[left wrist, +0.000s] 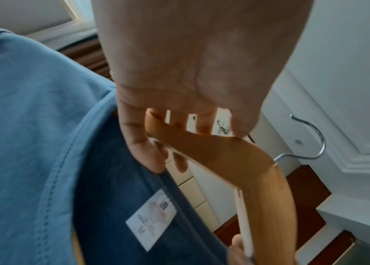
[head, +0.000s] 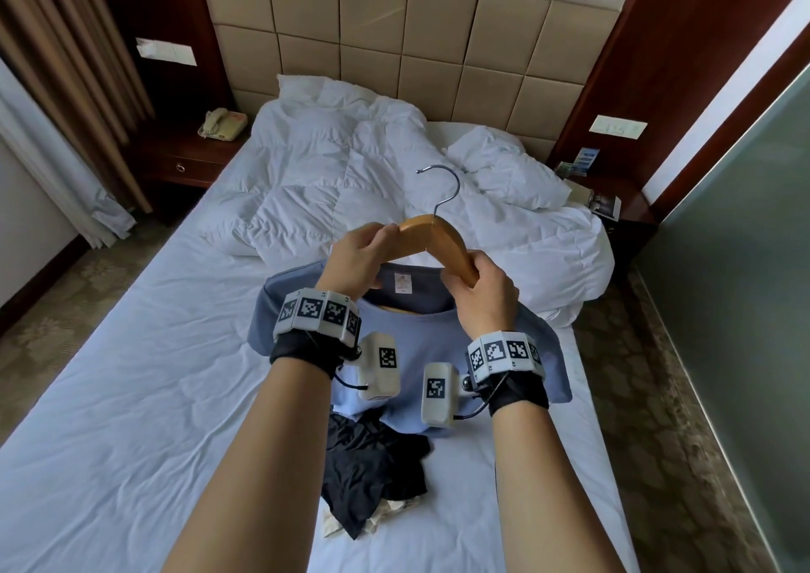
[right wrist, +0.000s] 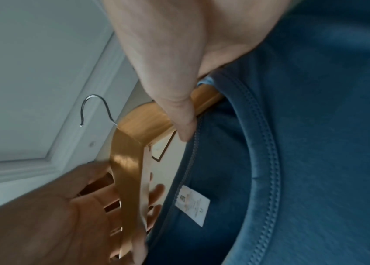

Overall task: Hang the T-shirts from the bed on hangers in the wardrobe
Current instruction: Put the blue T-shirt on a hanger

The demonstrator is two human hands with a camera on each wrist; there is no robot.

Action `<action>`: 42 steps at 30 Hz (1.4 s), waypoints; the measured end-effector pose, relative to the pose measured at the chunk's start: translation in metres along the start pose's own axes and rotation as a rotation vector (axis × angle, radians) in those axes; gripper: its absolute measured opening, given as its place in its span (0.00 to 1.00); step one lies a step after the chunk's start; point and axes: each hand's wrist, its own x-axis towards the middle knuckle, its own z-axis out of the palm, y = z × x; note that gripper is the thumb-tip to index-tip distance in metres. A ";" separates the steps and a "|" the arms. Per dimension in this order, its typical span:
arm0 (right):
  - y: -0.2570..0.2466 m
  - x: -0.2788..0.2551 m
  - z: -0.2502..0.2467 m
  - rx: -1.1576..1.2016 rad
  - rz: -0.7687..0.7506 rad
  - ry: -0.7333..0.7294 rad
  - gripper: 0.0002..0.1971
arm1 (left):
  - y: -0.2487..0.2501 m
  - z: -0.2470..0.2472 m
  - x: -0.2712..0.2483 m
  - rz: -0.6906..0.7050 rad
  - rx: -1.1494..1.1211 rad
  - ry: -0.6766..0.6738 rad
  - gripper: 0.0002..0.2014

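while both hands' fingers clamp the wooden hanger [head: 438, 237] half inside the blue t-shirt [head: 412, 353] collar, the left hand [head: 357, 261] must next tuck its hanger arm under that collar, as the right hand [head: 480, 294] has.

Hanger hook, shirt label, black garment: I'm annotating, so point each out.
hanger hook [head: 451, 184]: head view, on the metal curve.
shirt label [left wrist: 151, 220]: left wrist view, label's middle.
black garment [head: 372, 463]: head view, crumpled middle.

The bed [head: 131, 375] wears a creased white sheet; a rumpled white duvet [head: 350, 169] and a pillow [head: 504, 169] lie bunched toward the headboard; near its foot a black garment [head: 372, 463] lies crumpled upon cream fabric [head: 385, 509] that peeks out beneath it.
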 end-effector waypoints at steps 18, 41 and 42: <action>0.057 0.013 -0.016 0.384 0.515 0.220 0.17 | -0.007 -0.016 0.003 0.105 -0.088 0.269 0.37; 0.019 0.005 0.010 0.366 0.033 -0.405 0.08 | -0.006 -0.002 0.001 0.046 -0.088 0.177 0.35; 0.020 0.003 0.017 0.323 0.039 -0.461 0.10 | -0.004 -0.001 0.000 0.056 -0.088 0.162 0.34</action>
